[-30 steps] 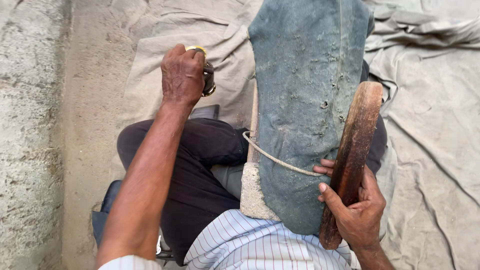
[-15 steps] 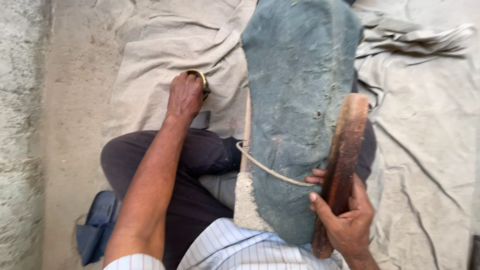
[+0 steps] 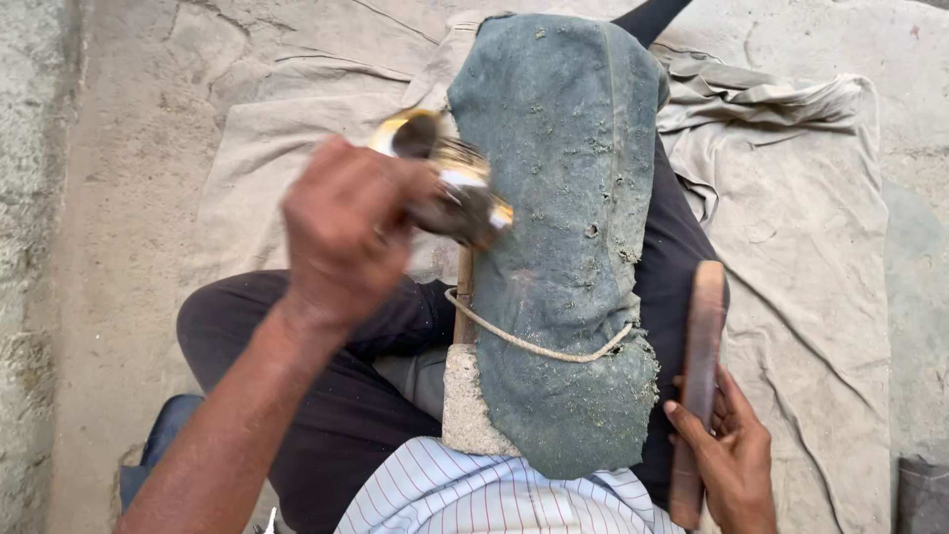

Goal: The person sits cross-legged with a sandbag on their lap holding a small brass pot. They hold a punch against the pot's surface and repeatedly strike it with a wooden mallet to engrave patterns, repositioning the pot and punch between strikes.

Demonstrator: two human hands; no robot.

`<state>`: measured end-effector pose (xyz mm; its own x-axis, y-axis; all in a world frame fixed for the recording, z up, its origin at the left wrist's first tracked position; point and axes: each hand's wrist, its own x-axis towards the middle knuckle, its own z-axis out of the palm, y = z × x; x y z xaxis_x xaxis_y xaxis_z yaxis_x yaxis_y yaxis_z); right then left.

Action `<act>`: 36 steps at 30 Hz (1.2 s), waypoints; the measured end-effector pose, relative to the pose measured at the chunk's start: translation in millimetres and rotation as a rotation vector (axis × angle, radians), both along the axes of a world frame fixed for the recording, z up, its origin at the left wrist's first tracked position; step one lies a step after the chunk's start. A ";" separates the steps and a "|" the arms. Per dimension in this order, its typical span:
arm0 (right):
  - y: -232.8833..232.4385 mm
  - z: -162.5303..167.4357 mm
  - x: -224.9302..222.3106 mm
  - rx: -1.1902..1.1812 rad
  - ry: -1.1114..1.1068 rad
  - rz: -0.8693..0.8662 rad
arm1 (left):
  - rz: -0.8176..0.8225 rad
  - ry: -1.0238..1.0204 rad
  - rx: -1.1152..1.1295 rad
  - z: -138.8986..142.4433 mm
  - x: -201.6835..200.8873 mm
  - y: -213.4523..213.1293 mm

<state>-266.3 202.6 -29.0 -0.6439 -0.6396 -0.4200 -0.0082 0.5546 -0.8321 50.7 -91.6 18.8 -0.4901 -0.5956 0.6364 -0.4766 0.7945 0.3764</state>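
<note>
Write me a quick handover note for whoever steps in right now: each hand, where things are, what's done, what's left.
Left hand: raised, gripping a shiny brass piece, blurred.
Right hand: holding a long wooden stick upright beside the lap.
Grey cloth-covered block lies along the legs, tied with a cord; its cloth is speckled with grit.
Beige sheet covers the floor.
Done: brass piece is in hand.
Left: it has not touched the block.

A creased beige cloth (image 3: 791, 227) covers the rough concrete floor (image 3: 109, 247); soft, even light, perhaps daylight.
</note>
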 end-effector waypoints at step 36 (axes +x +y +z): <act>-85.8 62.3 71.3 -0.609 0.782 0.689 | 0.013 -0.463 1.047 -17.2 -20.2 109.5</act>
<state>-194.9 116.8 33.3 -0.0354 -0.9065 0.4208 -0.7662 -0.2457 -0.5937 30.5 17.9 1.5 -0.5383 -0.7336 -0.4149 -0.7476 0.1883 0.6370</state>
